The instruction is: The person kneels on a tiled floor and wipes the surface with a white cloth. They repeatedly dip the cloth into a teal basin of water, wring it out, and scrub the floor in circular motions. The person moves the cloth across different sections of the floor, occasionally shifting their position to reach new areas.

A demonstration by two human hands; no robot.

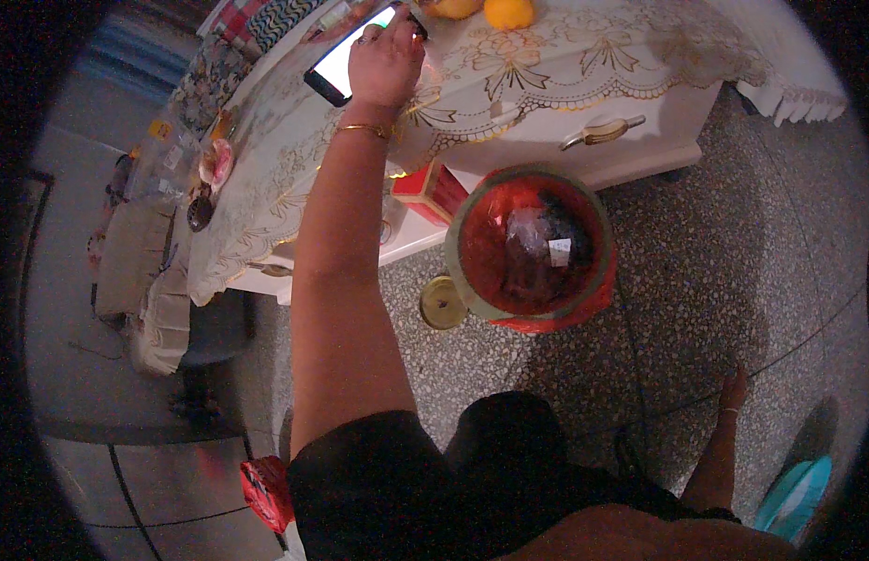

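Observation:
My left hand [385, 66], with a gold bangle at the wrist, reaches over a smartphone [336, 59] on the table. Its fingers cover the right part of the phone's lit screen; whether they grip or only touch it is unclear. A cream tablecloth [476, 63] with gold floral print lies around the phone. An orange fruit [509, 12] is to the right of this hand. My right hand [733, 390] hangs low at the far right, over the speckled floor, with a thin band at the wrist. No object shows in it, and its fingers are too small to read.
A round bin [457, 270] with a red liner stands before the table, holding dark plastic packaging. A brass-coloured round dish [443, 303] lies beside it on the terrazzo floor. The table has a drawer handle [603, 132] and a red box [431, 193] below. A turquoise object [796, 498] is at lower right.

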